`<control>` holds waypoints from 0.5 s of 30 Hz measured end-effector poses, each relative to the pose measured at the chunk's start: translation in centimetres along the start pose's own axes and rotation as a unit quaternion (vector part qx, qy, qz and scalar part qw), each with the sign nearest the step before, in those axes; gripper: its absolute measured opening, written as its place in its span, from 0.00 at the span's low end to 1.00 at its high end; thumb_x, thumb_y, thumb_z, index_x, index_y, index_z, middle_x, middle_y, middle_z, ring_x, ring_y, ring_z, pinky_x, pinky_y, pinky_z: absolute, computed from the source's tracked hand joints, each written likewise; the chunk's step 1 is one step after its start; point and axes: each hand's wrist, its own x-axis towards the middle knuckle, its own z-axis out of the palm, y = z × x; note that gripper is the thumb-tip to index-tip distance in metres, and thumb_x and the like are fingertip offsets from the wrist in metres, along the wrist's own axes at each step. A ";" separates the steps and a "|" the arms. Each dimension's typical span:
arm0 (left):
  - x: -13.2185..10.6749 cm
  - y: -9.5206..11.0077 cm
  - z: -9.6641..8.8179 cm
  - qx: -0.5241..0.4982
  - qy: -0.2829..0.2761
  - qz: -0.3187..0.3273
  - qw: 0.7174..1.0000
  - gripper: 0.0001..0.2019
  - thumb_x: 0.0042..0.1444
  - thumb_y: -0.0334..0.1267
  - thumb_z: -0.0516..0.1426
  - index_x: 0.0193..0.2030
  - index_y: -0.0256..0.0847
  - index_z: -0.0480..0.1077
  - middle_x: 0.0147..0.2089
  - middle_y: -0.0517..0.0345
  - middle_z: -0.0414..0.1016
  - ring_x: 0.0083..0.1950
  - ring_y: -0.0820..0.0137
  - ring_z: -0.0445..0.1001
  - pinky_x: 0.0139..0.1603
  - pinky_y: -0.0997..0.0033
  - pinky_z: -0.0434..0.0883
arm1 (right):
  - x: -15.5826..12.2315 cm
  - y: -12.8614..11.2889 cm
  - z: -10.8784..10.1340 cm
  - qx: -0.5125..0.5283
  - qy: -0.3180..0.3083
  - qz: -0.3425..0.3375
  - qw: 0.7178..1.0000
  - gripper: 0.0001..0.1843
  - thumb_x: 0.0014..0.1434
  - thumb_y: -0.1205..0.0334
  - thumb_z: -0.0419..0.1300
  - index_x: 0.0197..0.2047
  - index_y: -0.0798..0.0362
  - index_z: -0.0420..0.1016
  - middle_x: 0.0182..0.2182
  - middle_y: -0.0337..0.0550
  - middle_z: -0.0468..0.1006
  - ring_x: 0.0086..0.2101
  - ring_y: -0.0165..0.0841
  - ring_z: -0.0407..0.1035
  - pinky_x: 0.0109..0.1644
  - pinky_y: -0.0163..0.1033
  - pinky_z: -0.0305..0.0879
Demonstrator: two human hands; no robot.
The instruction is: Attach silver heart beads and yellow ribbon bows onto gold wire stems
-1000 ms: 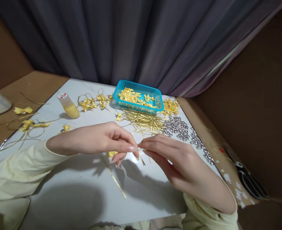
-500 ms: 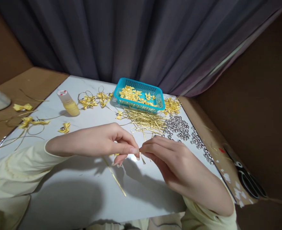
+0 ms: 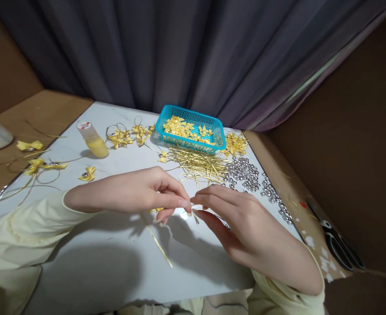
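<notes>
My left hand (image 3: 140, 192) and my right hand (image 3: 239, 218) meet fingertip to fingertip above the middle of the white table (image 3: 107, 258). Both pinch closed on a small piece between them, too small to name. A thin gold strip (image 3: 156, 243) runs down and right from under my left fingers, and a bit of a yellow bow (image 3: 156, 210) shows beneath them. Just behind my hands lies a pile of gold strips (image 3: 199, 164). Beside that pile is a heap of silver beads (image 3: 245, 173).
A blue basket (image 3: 193, 140) holding yellow bows stands at the back. More bows (image 3: 235, 143) lie to its right and bows on gold loops (image 3: 127, 135) to its left. A small yellow bottle (image 3: 92, 140) stands far left. Scissors (image 3: 339, 245) rest on the brown ledge at right.
My hands stay pinched together at the same spot. The right fingers have shifted slightly, opening out a little below the pinch. The view has dipped a touch.
</notes>
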 end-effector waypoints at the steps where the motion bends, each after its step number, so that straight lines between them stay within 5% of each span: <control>1: 0.0 0.0 0.0 0.000 0.000 -0.001 1.000 0.14 0.62 0.45 0.54 0.30 0.40 0.73 0.20 0.69 0.67 0.26 0.78 0.68 0.30 0.82 0.63 | 0.0 -0.1 0.1 -0.001 0.000 0.000 1.000 0.10 0.64 0.73 0.51 0.41 0.62 0.74 0.35 0.50 0.77 0.34 0.36 0.71 0.34 0.39 0.67; 15: 0.2 0.0 0.0 0.007 -0.002 -0.005 1.000 0.14 0.62 0.43 0.54 0.28 0.39 0.72 0.20 0.67 0.67 0.25 0.77 0.67 0.29 0.81 0.62 | 0.1 0.2 0.4 -0.026 -0.003 0.001 1.000 0.11 0.63 0.74 0.51 0.36 0.60 0.75 0.31 0.48 0.76 0.30 0.33 0.70 0.31 0.37 0.62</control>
